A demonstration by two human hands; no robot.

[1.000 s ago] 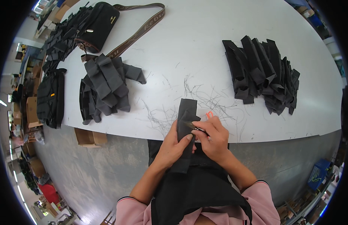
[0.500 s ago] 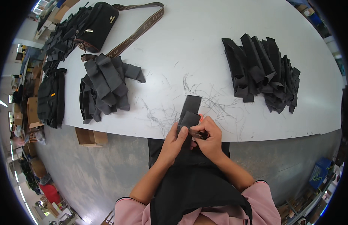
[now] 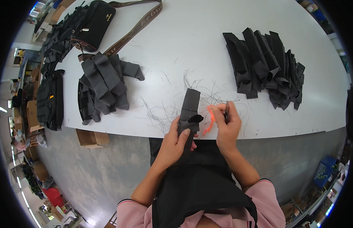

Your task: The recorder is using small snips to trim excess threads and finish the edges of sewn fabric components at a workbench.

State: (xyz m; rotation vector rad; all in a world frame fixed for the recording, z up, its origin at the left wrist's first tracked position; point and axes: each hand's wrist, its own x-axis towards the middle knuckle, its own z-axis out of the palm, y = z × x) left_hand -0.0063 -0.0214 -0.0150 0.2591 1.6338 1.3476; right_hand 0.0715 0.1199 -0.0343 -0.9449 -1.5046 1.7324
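Observation:
My left hand [image 3: 175, 140] grips a narrow black fabric strip [image 3: 190, 105] that reaches up over the near edge of the white table [image 3: 191, 45]. A small black loop sticks out of the strip near my thumb. My right hand [image 3: 226, 125] is closed on a small dark cutting tool with orange handles [image 3: 211, 118], held just right of the strip and apart from it. Cut black threads [image 3: 165, 110] lie scattered on the table around both hands.
A pile of black fabric pieces [image 3: 265, 66] lies at the right, another pile [image 3: 102, 85] at the left. A black bag with a brown strap [image 3: 94, 22] sits at the far left. Cardboard boxes [image 3: 91, 137] stand on the grey floor under the table edge.
My right hand has drawn away to the right of the strip, and the orange-handled tool now shows. The strip has shifted slightly up and right in my left hand.

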